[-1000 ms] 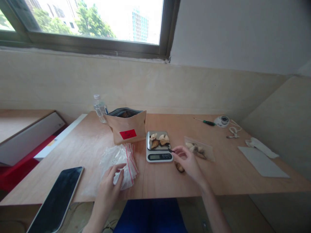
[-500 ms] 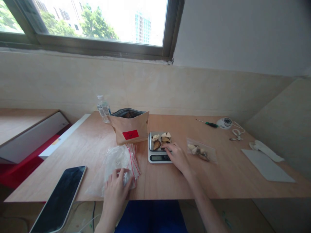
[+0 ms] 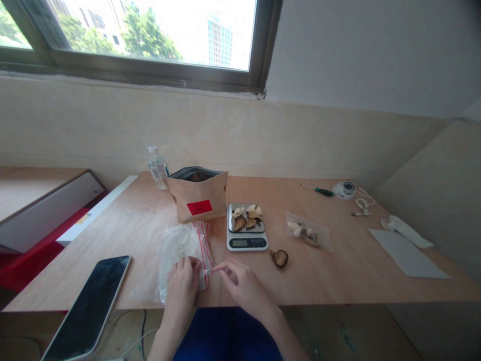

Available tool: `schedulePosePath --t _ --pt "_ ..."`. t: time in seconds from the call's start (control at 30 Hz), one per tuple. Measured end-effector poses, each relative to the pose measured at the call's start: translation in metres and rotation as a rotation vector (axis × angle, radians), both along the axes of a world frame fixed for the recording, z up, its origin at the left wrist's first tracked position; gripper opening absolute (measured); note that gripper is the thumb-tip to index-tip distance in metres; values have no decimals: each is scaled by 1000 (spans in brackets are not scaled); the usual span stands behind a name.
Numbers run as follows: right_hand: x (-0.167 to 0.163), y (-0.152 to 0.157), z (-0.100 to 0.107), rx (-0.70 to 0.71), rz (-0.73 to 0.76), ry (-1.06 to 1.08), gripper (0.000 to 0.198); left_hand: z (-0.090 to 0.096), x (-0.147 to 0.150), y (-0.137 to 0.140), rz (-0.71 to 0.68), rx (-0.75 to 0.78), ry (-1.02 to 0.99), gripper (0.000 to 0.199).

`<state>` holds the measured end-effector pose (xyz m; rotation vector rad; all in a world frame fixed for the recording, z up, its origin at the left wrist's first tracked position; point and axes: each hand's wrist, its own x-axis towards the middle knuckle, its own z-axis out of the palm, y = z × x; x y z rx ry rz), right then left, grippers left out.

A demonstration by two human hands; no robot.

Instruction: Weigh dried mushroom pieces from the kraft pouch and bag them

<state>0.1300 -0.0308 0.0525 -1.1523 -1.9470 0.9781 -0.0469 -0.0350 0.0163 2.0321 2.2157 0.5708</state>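
Note:
A stack of clear zip-lock bags (image 3: 176, 245) with red seal strips lies on the table. My left hand (image 3: 183, 281) rests on the bags with fingers curled and closed on the plastic. From the right, my right hand (image 3: 242, 286) has its fingertips at a bag's edge by the red strips, seemingly pinching it. Beyond them is a small digital scale (image 3: 248, 244) bearing several dried mushroom slices (image 3: 240, 223). One brown dried mushroom slice (image 3: 279, 258) lies on the table right of the scale. A kraft pouch (image 3: 199, 195) with a red label stands open behind the bags.
A filled zip-lock bag (image 3: 310, 233) lies to the right. Farther off are a screwdriver (image 3: 323, 191), a white camera (image 3: 343, 189) and a paper sheet (image 3: 408, 255). At left are a phone (image 3: 90, 306), overhanging the table's front edge, and a water bottle (image 3: 158, 168).
My right hand has left the mushroom slices on the scale and come left to the zip-lock bags. The brown slice on the table is now uncovered. My left hand has shifted slightly right.

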Motion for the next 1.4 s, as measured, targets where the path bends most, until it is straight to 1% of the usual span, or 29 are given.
schedulePosePath --t 0.1,0.17,0.27,0.37,0.47,0.6,0.67,0.73,0.8,0.87,1.0,1.1,1.2,1.27,1.33,1.4 --pt "-15 -6 -5 -27 0 -14 20 5 3 0 -13 -51 15 27" --pt "-18 -7 -6 -34 2 -8 20 8 6 2 -5 -82 37 29" --pt "-13 -6 -7 -47 -12 -6 20 10 11 5 38 -114 76 32" --pt "-3 -3 -8 -63 -60 -16 21 13 11 8 42 -144 62 28" --pt "4 -1 -8 -92 -108 4 23 18 10 7 19 -125 -109 23" --pt "-2 -3 -3 -205 -156 158 30 27 19 -1 -103 41 -432 27" --pt "-9 -3 0 -254 -132 248 35 33 28 -6 -173 93 -585 27" --pt "-14 -2 4 -273 -98 306 36 38 35 -9 -206 117 -720 25" --pt "-16 -2 7 -273 -82 331 37 41 40 -11 -217 130 -809 22" --pt "-15 -2 10 -272 -78 343 36 43 42 -11 -237 127 -844 20" --pt "-11 -3 13 -275 -85 363 35 43 43 -12 -308 98 -846 20" --pt "-10 -4 12 -259 -95 369 37 43 44 -13 -320 106 -814 20" --pt "-10 -3 8 -270 -86 354 40 45 42 -13 -289 140 -738 20" --pt "-6 0 4 -254 -78 312 40 48 36 -12 -226 185 -670 23" --pt "2 8 0 -148 -133 239 37 55 24 -10 -139 252 -584 26" --pt "15 21 -5 26 -260 130 31 65 10 -8 -52 325 -470 26"
